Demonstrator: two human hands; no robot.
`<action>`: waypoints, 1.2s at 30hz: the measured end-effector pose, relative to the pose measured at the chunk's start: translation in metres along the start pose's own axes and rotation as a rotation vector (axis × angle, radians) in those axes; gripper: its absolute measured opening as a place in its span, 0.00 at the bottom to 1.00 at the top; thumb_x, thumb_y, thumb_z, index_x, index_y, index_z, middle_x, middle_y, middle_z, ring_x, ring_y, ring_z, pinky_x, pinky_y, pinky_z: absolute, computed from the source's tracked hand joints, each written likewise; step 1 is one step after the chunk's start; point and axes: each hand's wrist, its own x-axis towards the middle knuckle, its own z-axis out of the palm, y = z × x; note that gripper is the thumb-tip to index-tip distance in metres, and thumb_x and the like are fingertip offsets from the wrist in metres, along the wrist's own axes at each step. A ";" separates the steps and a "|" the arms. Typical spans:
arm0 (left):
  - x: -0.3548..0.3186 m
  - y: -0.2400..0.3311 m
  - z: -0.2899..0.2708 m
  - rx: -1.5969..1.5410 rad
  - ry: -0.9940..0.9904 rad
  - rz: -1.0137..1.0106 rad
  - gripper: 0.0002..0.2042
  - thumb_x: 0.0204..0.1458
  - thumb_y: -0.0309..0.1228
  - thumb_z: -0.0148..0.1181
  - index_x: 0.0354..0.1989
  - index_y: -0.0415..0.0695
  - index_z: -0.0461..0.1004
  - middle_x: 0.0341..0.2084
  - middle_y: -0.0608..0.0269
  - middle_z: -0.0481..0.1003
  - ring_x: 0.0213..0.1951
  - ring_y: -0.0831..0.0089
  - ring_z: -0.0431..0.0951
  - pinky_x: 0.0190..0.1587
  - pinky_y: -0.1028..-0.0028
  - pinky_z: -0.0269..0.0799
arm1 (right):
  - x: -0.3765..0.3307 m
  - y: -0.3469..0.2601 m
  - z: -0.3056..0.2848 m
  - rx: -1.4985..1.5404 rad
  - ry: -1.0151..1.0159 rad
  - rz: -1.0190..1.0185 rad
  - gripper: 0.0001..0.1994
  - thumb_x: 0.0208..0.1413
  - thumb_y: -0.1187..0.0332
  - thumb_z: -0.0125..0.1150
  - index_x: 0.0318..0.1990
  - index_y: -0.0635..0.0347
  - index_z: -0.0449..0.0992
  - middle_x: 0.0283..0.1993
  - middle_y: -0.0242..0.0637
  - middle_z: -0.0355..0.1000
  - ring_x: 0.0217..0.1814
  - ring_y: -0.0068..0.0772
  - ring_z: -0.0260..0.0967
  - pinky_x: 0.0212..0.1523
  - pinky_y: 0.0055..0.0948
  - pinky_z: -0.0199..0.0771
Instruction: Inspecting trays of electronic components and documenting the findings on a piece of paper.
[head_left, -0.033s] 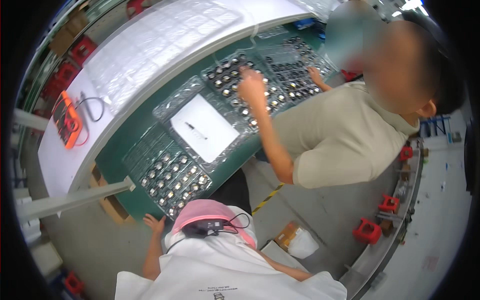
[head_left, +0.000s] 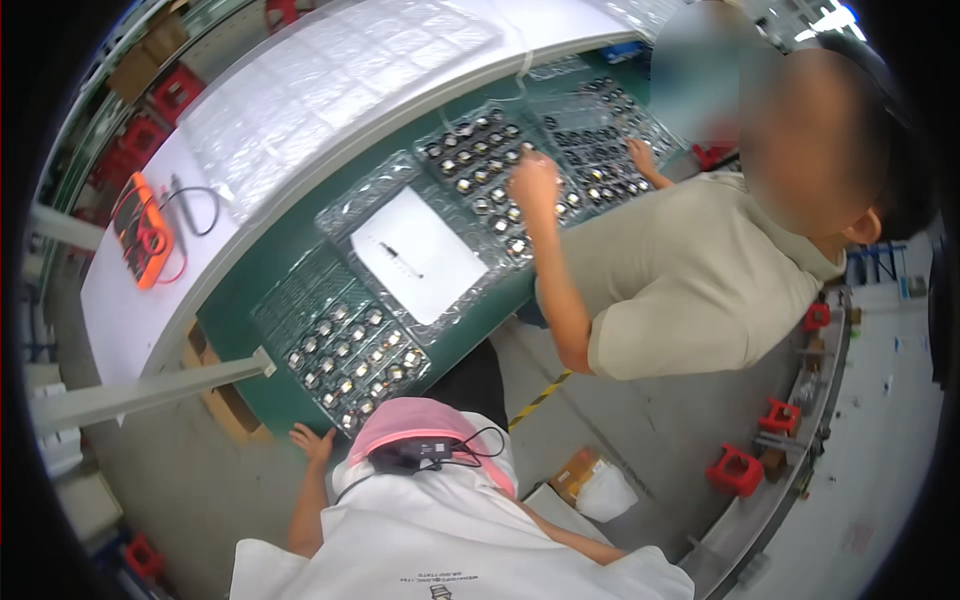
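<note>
My left hand (head_left: pixel 314 440) is at the near edge of the green bench, its fingers apart and holding nothing. Just beyond it lies a clear plastic tray (head_left: pixel 277 308), its nearer pockets filled with small round metallic parts (head_left: pixel 345 365). My right forearm (head_left: pixel 570 533) runs in under my white shirt, and the hand is hidden. To the right of that tray, a white sheet (head_left: pixel 425 275) with a black pen (head_left: pixel 400 258) on it rests on another clear tray. A co-worker's hand (head_left: pixel 535 183) reaches over a further tray of round parts (head_left: pixel 470 160).
A co-worker in a beige shirt (head_left: pixel 690 280) stands close on the right. A grey post (head_left: pixel 170 388) juts in at the left. On the raised white shelf are an orange multimeter (head_left: pixel 146 235) and clear plastic trays (head_left: pixel 300 110). A carton (head_left: pixel 575 473) stands on the floor.
The co-worker's nearer hand has moved slightly right and down over the tray of parts. My left hand stays at the bench edge. The whole view has shifted a little.
</note>
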 end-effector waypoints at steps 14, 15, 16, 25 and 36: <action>-0.012 0.004 -0.018 -0.093 0.015 0.044 0.55 0.39 0.47 0.65 0.65 0.48 0.25 0.64 0.45 0.22 0.66 0.48 0.24 0.62 0.47 0.37 | 0.142 -0.034 -0.158 -0.430 0.056 -0.107 0.16 0.58 0.56 0.45 0.33 0.60 0.72 0.24 0.32 0.69 0.28 0.23 0.66 0.31 0.24 0.65; -0.013 -0.004 -0.019 -0.085 0.026 0.039 0.55 0.38 0.46 0.65 0.65 0.48 0.25 0.64 0.45 0.22 0.66 0.47 0.25 0.62 0.49 0.36 | 0.167 -0.047 -0.151 -0.525 0.213 -0.254 0.14 0.56 0.60 0.47 0.30 0.61 0.70 0.19 0.29 0.65 0.21 0.21 0.61 0.23 0.24 0.60; -0.014 -0.003 -0.019 -0.082 0.026 0.050 0.55 0.38 0.46 0.65 0.65 0.47 0.25 0.64 0.45 0.22 0.66 0.47 0.25 0.63 0.51 0.36 | 0.197 -0.048 -0.157 -0.728 0.351 -0.483 0.11 0.55 0.63 0.50 0.31 0.63 0.70 0.20 0.31 0.66 0.20 0.21 0.61 0.21 0.22 0.60; -0.009 0.007 -0.029 -0.110 -0.085 0.062 0.57 0.38 0.45 0.66 0.65 0.43 0.24 0.63 0.39 0.20 0.64 0.42 0.22 0.64 0.55 0.31 | 0.308 -0.274 0.036 -1.133 0.698 -1.387 0.13 0.50 0.75 0.52 0.44 0.60 0.69 0.45 0.43 0.67 0.46 0.44 0.65 0.45 0.37 0.67; -0.020 0.002 -0.034 -0.204 -0.080 0.105 0.56 0.37 0.40 0.68 0.65 0.46 0.26 0.64 0.44 0.20 0.65 0.47 0.22 0.65 0.57 0.31 | 0.381 -0.301 0.067 -1.312 0.906 -1.361 0.20 0.44 0.76 0.51 0.49 0.65 0.65 0.38 0.46 0.64 0.41 0.47 0.62 0.42 0.41 0.64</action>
